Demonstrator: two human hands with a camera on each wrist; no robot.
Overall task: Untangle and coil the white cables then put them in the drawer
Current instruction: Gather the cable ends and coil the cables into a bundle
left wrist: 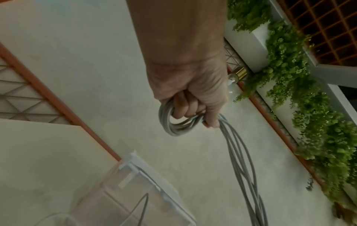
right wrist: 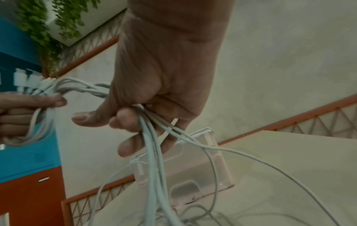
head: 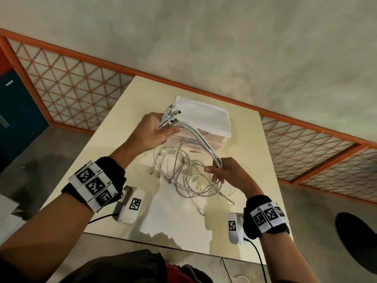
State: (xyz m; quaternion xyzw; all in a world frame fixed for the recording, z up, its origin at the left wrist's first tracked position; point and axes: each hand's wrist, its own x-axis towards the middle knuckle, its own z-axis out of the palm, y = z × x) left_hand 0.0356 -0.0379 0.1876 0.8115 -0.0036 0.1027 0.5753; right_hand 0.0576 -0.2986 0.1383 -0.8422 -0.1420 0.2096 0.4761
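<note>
Several white cables point(head: 201, 140) stretch as a bundle between my two hands above the table. My left hand point(head: 156, 130) grips a small coil of them point(left wrist: 173, 122), with the plug ends point(head: 172, 113) sticking out past the fingers. My right hand point(head: 221, 170) pinches the same strands lower down point(right wrist: 152, 137). The loose rest of the cables point(head: 189, 176) lies tangled on the cream table point(head: 114, 160) under the hands. Behind them stands the clear plastic drawer unit point(head: 206, 119), its drawer front point(right wrist: 195, 180) shut.
The table's far edge meets an orange-framed lattice railing point(head: 67, 82). A blue and orange cabinet point(right wrist: 25, 160) stands to the left and green plants point(left wrist: 301, 91) hang beyond. A dark round object point(head: 355, 240) lies on the floor at right.
</note>
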